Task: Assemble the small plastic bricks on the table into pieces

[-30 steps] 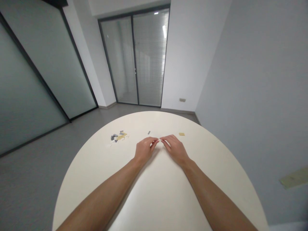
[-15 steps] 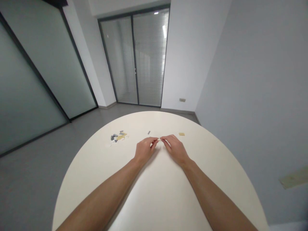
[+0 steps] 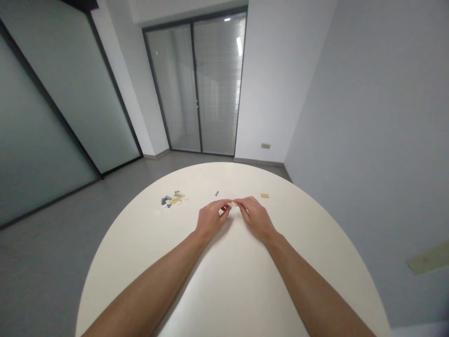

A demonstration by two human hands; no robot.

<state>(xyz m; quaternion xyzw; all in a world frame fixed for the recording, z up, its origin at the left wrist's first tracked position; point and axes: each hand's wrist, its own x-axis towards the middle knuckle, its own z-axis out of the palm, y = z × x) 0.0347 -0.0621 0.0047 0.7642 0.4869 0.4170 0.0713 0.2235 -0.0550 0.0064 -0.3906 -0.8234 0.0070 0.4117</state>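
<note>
Between my fingertips, above the middle of the round white table point(image 3: 231, 281), is a small pale piece point(image 3: 233, 204). My left hand point(image 3: 212, 217) pinches it from the left, and my right hand point(image 3: 257, 216) pinches it from the right. Both hands are closed and nearly touch at the fingertips. A small grey piece point(image 3: 216, 193) lies just beyond my left hand. Past my right hand lies a flat yellow piece point(image 3: 264, 195). To the left is a loose pile of grey, yellow and white pieces point(image 3: 174, 200).
Behind the table stands a glass door with blinds point(image 3: 219, 93). Frosted glass panels point(image 3: 70, 93) are on the left, and a plain grey wall point(image 3: 379, 117) rises on the right. The table's curved far edge runs behind the pieces.
The small pale piece between my fingertips has turned slightly and shows more of its surface. My hands have hardly moved, and the pieces on the table lie as before.
</note>
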